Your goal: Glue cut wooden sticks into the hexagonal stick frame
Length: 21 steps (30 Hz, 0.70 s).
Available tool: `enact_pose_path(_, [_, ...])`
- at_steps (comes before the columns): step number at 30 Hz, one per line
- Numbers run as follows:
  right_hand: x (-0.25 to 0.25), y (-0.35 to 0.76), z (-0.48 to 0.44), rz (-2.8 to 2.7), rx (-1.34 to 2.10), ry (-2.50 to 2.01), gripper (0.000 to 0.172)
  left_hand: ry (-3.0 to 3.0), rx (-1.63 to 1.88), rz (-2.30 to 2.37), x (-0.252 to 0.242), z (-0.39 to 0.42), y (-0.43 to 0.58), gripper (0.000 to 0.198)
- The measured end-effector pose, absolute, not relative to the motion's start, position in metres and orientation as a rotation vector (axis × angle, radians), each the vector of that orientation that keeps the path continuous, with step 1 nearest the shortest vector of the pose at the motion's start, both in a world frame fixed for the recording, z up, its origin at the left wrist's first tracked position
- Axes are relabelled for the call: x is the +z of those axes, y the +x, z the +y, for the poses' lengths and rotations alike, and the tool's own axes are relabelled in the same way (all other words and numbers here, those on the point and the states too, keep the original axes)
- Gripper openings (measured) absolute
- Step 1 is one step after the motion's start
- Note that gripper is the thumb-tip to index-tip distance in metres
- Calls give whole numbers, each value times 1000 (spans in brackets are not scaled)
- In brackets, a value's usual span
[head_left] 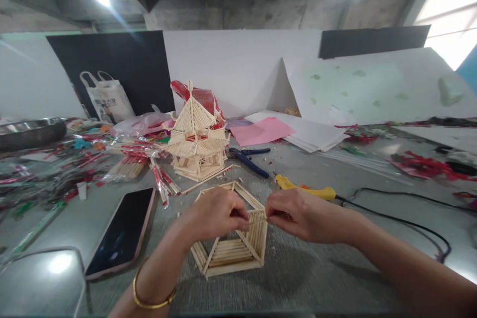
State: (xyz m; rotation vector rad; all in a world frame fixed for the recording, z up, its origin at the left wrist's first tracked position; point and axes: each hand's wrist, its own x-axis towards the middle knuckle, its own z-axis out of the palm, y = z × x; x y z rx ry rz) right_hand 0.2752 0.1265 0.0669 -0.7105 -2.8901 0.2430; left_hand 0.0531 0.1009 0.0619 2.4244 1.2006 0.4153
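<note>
A six-sided frame of thin wooden sticks lies on the table before me, with some of its wedge-shaped sections filled by rows of sticks. Over its right part, my left hand and my right hand pinch the two ends of a short wooden stick. The fingertips hide its ends. Whether the stick touches the frame, I cannot tell. Just behind stands a finished-looking pagoda model built of the same sticks.
A phone lies to the left. Blue-handled pliers and a yellow glue gun or soldering-type tool with a black cord lie behind my hands. Bundled sticks, a pink sheet and a metal bowl are farther back.
</note>
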Motion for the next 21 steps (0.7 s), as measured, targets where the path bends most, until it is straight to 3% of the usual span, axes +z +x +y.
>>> enact_pose_path(21, [63, 275, 126, -2989, 283, -786, 13, 2643, 213, 1208, 54, 99, 60, 18])
